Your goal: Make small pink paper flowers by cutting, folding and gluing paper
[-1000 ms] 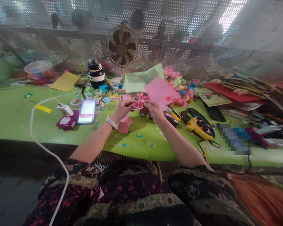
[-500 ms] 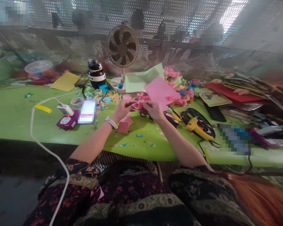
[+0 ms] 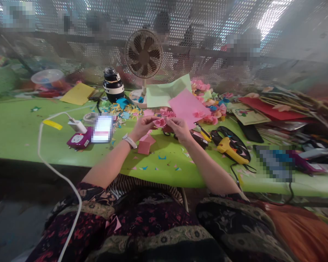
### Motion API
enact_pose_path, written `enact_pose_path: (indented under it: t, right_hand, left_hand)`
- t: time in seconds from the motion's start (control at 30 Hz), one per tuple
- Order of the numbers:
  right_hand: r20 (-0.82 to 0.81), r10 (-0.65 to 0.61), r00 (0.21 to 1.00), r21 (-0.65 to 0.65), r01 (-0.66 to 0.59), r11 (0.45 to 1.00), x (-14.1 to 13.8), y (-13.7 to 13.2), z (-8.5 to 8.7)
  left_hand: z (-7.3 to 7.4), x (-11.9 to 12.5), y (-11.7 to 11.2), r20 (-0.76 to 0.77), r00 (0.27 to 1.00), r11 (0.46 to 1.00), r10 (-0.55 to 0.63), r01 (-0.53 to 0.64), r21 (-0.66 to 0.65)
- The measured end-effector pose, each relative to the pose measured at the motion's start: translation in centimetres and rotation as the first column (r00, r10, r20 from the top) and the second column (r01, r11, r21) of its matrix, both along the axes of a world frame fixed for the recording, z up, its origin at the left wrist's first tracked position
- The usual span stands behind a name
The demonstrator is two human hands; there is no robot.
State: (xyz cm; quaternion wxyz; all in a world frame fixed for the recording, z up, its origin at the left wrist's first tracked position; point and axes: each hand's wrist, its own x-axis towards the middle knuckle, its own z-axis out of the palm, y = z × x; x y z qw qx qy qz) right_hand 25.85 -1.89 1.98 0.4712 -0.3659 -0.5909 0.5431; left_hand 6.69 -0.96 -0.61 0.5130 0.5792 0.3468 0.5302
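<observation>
Between my hands is a small pink paper flower (image 3: 160, 123), its petals curled. My left hand (image 3: 143, 127), with a white band at the wrist, pinches its left side. My right hand (image 3: 178, 128) pinches the other side, fingertips close to the left ones. Below the left hand, pink paper squares (image 3: 144, 147) lie on the green table. Scissor handles (image 3: 168, 131) show partly under the hands. Behind the hands, a pink sheet (image 3: 187, 107) overlaps a pale green sheet (image 3: 164, 95), and a heap of paper flowers (image 3: 200, 86) sits beyond it.
A yellow glue gun (image 3: 232, 150) rests on a black ring at right. A white cable (image 3: 40, 145) runs from the purple power block (image 3: 78, 140), beside a phone (image 3: 102, 129). A fan (image 3: 143, 54) and a black bottle (image 3: 113, 85) stand behind paper scraps (image 3: 125, 111).
The pink flower has turned in my fingers, so that its curled petals show more plainly. Both hands stay in nearly the same place, and the view has shifted slightly.
</observation>
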Motion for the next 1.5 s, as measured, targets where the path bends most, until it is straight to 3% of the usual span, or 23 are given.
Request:
enact_pose_path:
  t: [0.63, 1.13, 1.27, 1.4, 1.5]
  right_hand:
    - [-0.038, -0.039, 0.999, -0.044, 0.037, 0.998, 0.1, 0.1, 0.0]
    - [0.024, -0.061, 0.998, 0.036, 0.06, 0.998, 0.4, -0.4, 0.8]
    - [0.031, -0.036, 0.999, 0.054, 0.034, 0.998, 0.4, 0.0, 0.2]
    - [0.194, -0.057, 0.979, 0.184, 0.021, 0.983, 0.7, 0.9, -1.0]
    - [0.363, -0.203, 0.909, 0.416, 0.037, 0.909, 1.1, 1.4, -1.5]
  left_hand:
    - [0.1, -0.1, -0.1, 0.02, 1.0, 1.0, 0.017, -0.017, -0.001]
    - [0.2, -0.1, -0.2, 0.009, 1.0, 1.0, 0.016, -0.016, 0.024]
    - [0.1, 0.0, -0.1, -0.026, 1.0, 0.998, 0.018, -0.017, 0.053]
    - [0.0, -0.1, 0.1, -0.071, 0.997, 0.995, 0.017, -0.01, 0.097]
    - [0.0, -0.3, 0.3, -0.135, 0.99, 0.985, 0.038, -0.014, 0.171]
